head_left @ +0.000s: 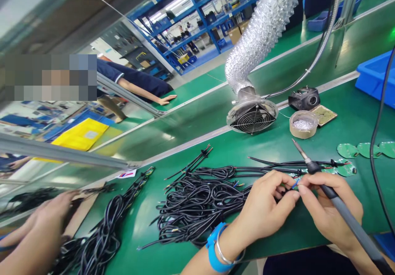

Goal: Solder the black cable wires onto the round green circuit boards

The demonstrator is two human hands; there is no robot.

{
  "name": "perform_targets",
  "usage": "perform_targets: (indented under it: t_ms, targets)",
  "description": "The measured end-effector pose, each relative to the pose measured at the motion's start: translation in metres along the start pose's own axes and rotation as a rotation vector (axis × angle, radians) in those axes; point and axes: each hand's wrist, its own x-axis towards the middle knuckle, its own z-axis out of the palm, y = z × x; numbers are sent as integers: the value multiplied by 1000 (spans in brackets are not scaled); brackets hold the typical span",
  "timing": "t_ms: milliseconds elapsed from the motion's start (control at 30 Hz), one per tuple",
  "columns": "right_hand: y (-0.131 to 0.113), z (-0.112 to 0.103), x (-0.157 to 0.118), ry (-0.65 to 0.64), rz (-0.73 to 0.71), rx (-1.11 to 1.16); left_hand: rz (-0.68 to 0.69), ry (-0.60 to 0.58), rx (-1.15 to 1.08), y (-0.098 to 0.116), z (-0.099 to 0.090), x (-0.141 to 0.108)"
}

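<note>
My left hand (267, 211), a blue band and a metal bangle on its wrist, is closed in a pinch on a black cable end from which a blue wire (295, 183) sticks out. Right beside it, my right hand (331, 209) grips a soldering iron (336, 203), its tip pointing up and away. Thumb and finger of that hand also meet at the blue wire's end. Just beyond the hands, black cables run to a green circuit board (345, 168). A heap of coiled black cables (200, 196) lies left of my left hand.
A fume extractor (254, 117) hangs from a silver duct (262, 32). Behind the iron sit a round tub (304, 124), a sponge tray (324, 115) and a black holder (305, 98). More boards (368, 149) lie right. A co-worker's blurred hands (43, 221) are near another cable bundle (106, 229).
</note>
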Motion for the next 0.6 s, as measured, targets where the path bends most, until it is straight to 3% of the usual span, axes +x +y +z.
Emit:
perform_targets:
  t_ms: [133, 267, 367, 433, 500, 567, 600]
  targets:
    - [-2, 2, -1, 21, -63, 34, -210, 3, -407, -1, 7, 0]
    - [-6, 16, -8, 73, -142, -34, -203, 156, -590, -8, 16, 3]
    - [-13, 26, -13, 41, -190, -45, -246, 236, -676, -12, 15, 4]
    - [-14, 22, -13, 2, -200, -46, -300, 225, -672, -6, 2, 0]
    - [-9, 9, -8, -42, -191, -82, -323, 127, -573, 13, -19, -7]
    - [2, -10, 1, -89, -192, -208, -287, -4, -343, 38, -41, -14]
    - [9, -19, 6, -117, -208, -299, -247, -8, -185, 50, -49, -15]
